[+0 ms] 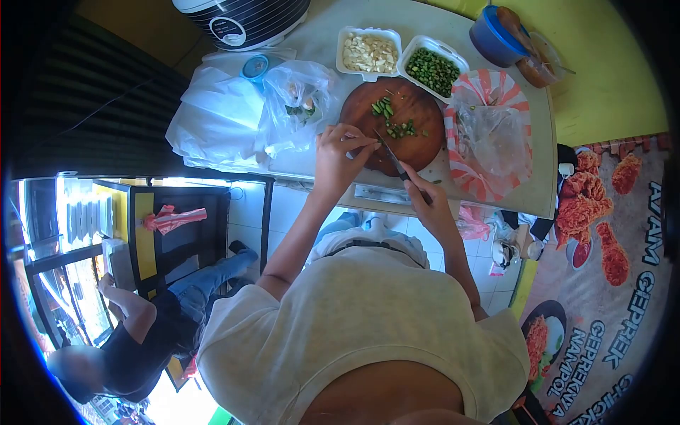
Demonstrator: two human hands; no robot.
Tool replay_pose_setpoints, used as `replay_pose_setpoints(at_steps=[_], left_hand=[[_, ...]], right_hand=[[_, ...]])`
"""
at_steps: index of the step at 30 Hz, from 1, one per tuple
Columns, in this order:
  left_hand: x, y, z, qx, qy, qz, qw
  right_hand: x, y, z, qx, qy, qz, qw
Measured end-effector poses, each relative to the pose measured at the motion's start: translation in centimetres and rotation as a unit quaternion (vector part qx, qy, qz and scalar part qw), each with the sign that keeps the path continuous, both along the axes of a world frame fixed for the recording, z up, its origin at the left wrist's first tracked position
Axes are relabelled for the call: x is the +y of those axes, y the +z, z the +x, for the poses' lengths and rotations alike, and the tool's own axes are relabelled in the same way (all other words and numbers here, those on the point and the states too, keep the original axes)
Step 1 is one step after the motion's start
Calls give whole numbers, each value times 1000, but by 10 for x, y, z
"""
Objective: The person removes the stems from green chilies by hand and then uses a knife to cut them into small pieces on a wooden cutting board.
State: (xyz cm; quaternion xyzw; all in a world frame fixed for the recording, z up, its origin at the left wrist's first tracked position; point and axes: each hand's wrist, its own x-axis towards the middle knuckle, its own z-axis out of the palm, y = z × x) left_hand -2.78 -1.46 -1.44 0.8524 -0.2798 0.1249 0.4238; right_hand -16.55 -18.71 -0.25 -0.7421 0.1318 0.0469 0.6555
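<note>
Knife point(390, 153), narrow-bladed, extends from right hand point(429, 203) over round board point(427, 106).

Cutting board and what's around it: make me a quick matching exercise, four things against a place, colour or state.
1. Knife
2. Cutting board
3. Pale chopped pieces
4. Plastic bag beside the board

A. Inside a white foam box
B. Striped red and white
C. Held in the right hand
D. Round and brown

Pairs: 1-C, 2-D, 3-A, 4-B
</note>
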Motion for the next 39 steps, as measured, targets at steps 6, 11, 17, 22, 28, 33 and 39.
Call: replay_pose_setpoints(at_steps=[6,11,17,22,28,33,39], left_hand=[[3,4,-1,11,2,22,1000],[-3,4,4,7,21,36,999],[-23,7,13,-9,14,42,999],[-20,24,29,34,-33,41,998],[-27,48,84,-113,-126,139,976],[-42,51,109,-118,-206,259,936],[-44,56,103,-141,-235,268,924]], right_hand=[[-9,-13,34,-172,36,-123,977],[-19,13,24,-20,18,-12,1000],[-29,16,18,-51,-30,34,998],[-36,13,5,-41,-79,40,995],[-39,6,-7,-28,-106,58,992],[-35,5,-12,-24,-106,59,992],[-29,8,-18,-24,-92,80,992]])
